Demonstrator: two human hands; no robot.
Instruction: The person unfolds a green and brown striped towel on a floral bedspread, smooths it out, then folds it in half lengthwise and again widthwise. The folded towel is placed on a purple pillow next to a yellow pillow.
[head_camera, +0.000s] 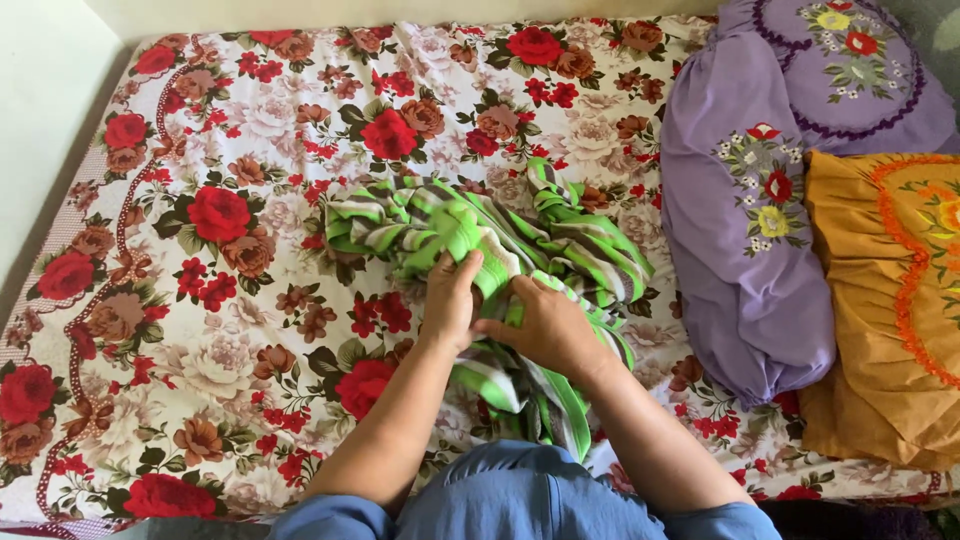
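A bedroom in a home is shown. Most of the view is filled by a bed (200, 300), covered w/ a flowered sheet (250, 130) in red, brown & cream roses. On the right side a purple bolster pillow (745, 250) w/ embroidered flowers is laid, & next to it an orange pillow (880, 310) w/ a frilled edge. A plain pale wall (40, 120) is seen at the left & along the top, close to the mattress. A striped green cloth (500, 240) is lying crumpled on the sheet, approx. in the middle. All is soft household textile; a sleeping place is indicated.
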